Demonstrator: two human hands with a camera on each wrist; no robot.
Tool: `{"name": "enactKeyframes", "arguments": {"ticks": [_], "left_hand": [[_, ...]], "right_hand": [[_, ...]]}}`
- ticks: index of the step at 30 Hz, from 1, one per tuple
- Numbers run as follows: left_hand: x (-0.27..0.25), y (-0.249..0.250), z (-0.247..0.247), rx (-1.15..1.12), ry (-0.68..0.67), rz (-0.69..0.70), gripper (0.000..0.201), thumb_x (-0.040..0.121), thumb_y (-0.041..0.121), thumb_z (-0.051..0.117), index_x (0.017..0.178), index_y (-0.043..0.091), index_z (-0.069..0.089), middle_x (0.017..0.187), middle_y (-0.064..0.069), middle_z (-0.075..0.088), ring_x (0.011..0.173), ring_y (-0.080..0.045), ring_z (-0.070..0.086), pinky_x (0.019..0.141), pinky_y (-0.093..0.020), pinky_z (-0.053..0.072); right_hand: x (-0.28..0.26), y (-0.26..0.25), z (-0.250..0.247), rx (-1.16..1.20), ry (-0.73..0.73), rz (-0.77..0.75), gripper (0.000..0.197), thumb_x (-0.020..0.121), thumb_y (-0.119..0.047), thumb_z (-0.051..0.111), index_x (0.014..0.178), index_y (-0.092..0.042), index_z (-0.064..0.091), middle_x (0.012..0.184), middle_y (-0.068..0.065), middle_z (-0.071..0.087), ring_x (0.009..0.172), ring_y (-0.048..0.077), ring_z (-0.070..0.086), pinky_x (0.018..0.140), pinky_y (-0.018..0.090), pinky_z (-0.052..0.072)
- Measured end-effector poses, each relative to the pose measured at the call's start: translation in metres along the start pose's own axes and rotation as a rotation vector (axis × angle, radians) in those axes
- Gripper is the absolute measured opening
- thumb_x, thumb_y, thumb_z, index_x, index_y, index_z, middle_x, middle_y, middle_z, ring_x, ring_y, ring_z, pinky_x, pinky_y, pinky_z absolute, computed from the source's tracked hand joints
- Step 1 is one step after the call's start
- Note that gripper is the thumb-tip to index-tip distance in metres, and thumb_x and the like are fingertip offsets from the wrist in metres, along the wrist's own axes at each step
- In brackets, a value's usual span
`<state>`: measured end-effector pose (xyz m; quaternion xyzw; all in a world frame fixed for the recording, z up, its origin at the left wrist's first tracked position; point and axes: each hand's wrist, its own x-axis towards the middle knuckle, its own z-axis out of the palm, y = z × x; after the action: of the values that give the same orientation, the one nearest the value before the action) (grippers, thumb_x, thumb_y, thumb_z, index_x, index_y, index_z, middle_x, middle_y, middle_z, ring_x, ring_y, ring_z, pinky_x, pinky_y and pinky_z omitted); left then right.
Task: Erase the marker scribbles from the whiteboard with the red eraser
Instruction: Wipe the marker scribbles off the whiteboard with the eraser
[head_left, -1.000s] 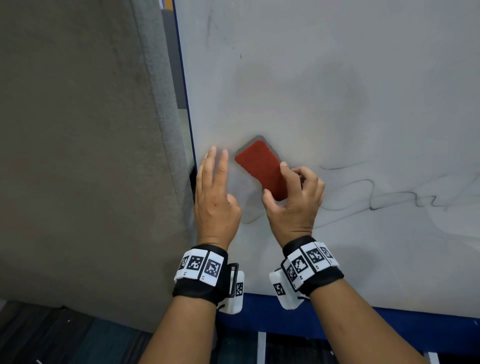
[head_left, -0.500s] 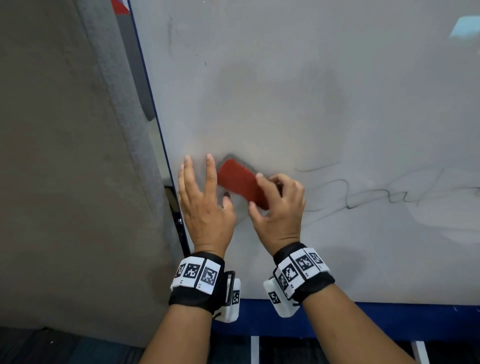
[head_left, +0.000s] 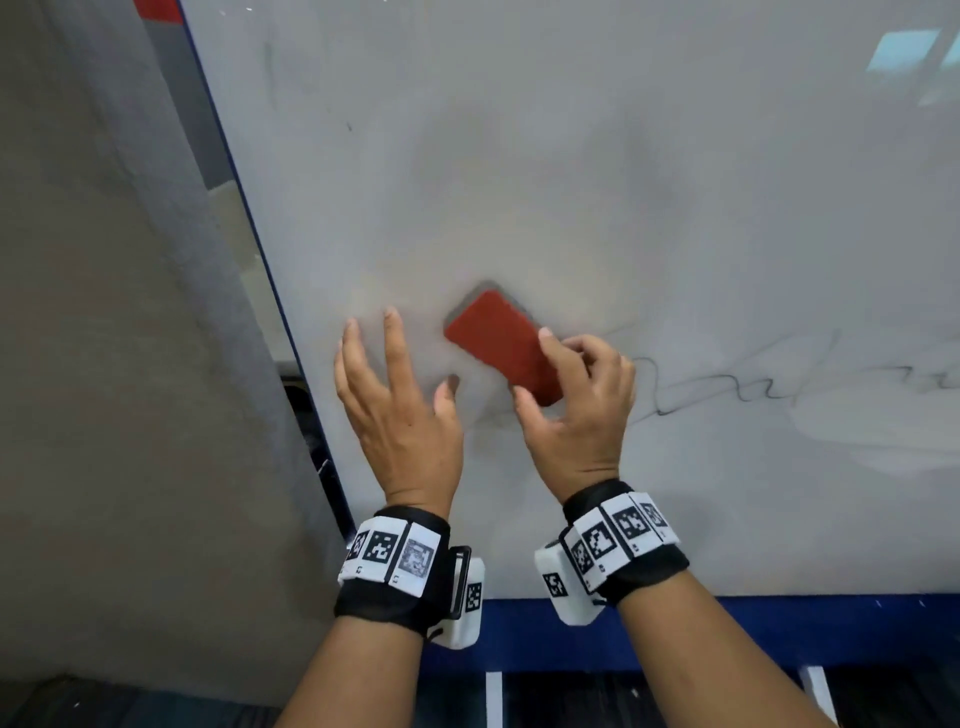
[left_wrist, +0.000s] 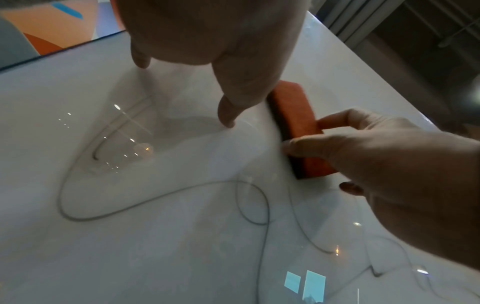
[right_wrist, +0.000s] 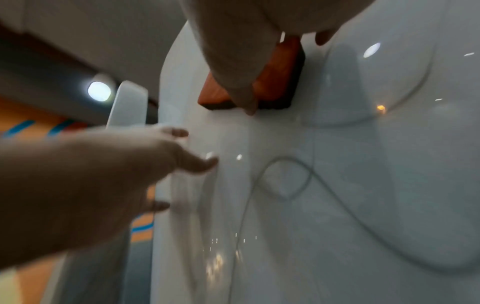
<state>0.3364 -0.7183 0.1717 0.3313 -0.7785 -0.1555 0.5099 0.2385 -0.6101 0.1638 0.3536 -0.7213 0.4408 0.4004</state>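
My right hand (head_left: 576, 395) grips the red eraser (head_left: 498, 343) by its lower end and holds its dark felt face flat on the whiteboard (head_left: 623, 182). The eraser (left_wrist: 296, 115) lies tilted, its top end pointing up and left. Thin black marker scribbles (head_left: 737, 384) run rightward from the eraser, and loops of line (left_wrist: 166, 197) show in the left wrist view. My left hand (head_left: 395, 395) is open, its straight fingers spread on the board just left of the eraser. The right wrist view shows my thumb across the eraser (right_wrist: 278, 67).
A blue frame (head_left: 779, 629) edges the board along the bottom and the left side. A grey fabric partition (head_left: 114, 364) stands to the left of the board. Smeared grey patches cover the board above the eraser. Dark floor lies below.
The eraser has shifted a little up and to the right on the board since half a second ago. My left hand stays spread beside it, fingers wider apart.
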Motion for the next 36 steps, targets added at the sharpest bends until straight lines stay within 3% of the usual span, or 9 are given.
{"name": "enactKeyframes", "arguments": {"ticks": [4,7,10,15,21,27,30,33,36], "left_hand": [[-0.002,0.012,0.006,0.060,0.005,0.070,0.082,0.080,0.010,0.074,0.151,0.027,0.037,0.156,-0.016,0.026,0.138,-0.037,0.030,0.113,-0.047,0.032],[-0.003,0.016,0.009,0.050,0.012,0.085,0.081,0.081,0.004,0.069,0.151,0.028,0.038,0.157,-0.016,0.023,0.141,-0.036,0.026,0.114,-0.047,0.029],[-0.004,0.018,0.012,0.031,0.004,0.071,0.077,0.084,0.011,0.068,0.152,0.029,0.036,0.160,-0.017,0.017,0.143,-0.038,0.020,0.116,-0.049,0.026],[-0.007,0.021,0.013,0.056,-0.003,0.063,0.078,0.084,0.028,0.073,0.152,0.027,0.035,0.159,-0.019,0.018,0.145,-0.037,0.019,0.116,-0.049,0.026],[-0.005,0.036,0.014,0.000,0.042,0.060,0.081,0.074,0.005,0.074,0.147,0.018,0.041,0.153,-0.016,0.031,0.138,-0.035,0.032,0.112,-0.052,0.033],[-0.008,0.036,0.016,0.058,0.020,0.102,0.076,0.081,0.013,0.073,0.148,0.027,0.041,0.155,-0.015,0.030,0.137,-0.035,0.033,0.112,-0.049,0.035],[-0.012,0.040,0.020,0.081,-0.004,0.092,0.076,0.084,0.021,0.070,0.152,0.026,0.036,0.159,-0.016,0.023,0.141,-0.035,0.025,0.114,-0.048,0.029],[-0.014,0.041,0.022,0.083,-0.007,0.079,0.081,0.081,0.015,0.067,0.153,0.025,0.033,0.160,-0.016,0.020,0.143,-0.036,0.022,0.114,-0.049,0.028],[-0.014,0.043,0.023,0.085,0.019,0.069,0.080,0.080,0.018,0.072,0.152,0.024,0.035,0.156,-0.016,0.027,0.139,-0.035,0.029,0.109,-0.051,0.035]], "right_hand": [[0.018,0.006,-0.002,0.044,0.172,0.132,0.061,0.070,-0.022,0.080,0.126,-0.022,0.055,0.116,0.006,0.048,0.098,0.026,0.046,0.092,0.041,0.043],[0.000,-0.001,0.003,0.041,0.075,0.120,0.061,0.070,-0.019,0.076,0.126,-0.025,0.053,0.116,0.010,0.051,0.101,0.029,0.045,0.089,0.048,0.045],[-0.001,0.007,-0.006,0.011,-0.002,0.047,0.059,0.070,-0.018,0.076,0.125,-0.026,0.055,0.114,0.008,0.054,0.101,0.030,0.048,0.089,0.047,0.045],[0.028,0.021,-0.021,0.042,0.253,0.195,0.061,0.069,-0.014,0.079,0.126,-0.007,0.059,0.112,0.017,0.053,0.101,0.023,0.043,0.100,0.020,0.028],[-0.016,0.009,-0.012,0.017,-0.056,0.136,0.063,0.067,-0.015,0.075,0.124,-0.026,0.051,0.116,0.012,0.054,0.104,0.032,0.047,0.093,0.048,0.043],[0.014,0.026,-0.025,0.039,0.171,0.212,0.062,0.069,-0.014,0.078,0.126,-0.016,0.055,0.116,0.015,0.053,0.101,0.026,0.043,0.094,0.036,0.040],[0.002,0.020,-0.018,0.053,0.120,0.225,0.064,0.069,-0.013,0.077,0.127,-0.020,0.051,0.116,0.015,0.052,0.102,0.026,0.042,0.094,0.040,0.043],[-0.018,0.018,-0.016,0.018,-0.045,0.163,0.063,0.068,-0.015,0.076,0.124,-0.025,0.050,0.117,0.011,0.052,0.104,0.030,0.045,0.092,0.048,0.044],[-0.004,0.029,-0.026,0.025,0.042,0.188,0.062,0.067,-0.014,0.076,0.125,-0.019,0.056,0.116,0.014,0.053,0.103,0.028,0.044,0.096,0.040,0.040]]}}
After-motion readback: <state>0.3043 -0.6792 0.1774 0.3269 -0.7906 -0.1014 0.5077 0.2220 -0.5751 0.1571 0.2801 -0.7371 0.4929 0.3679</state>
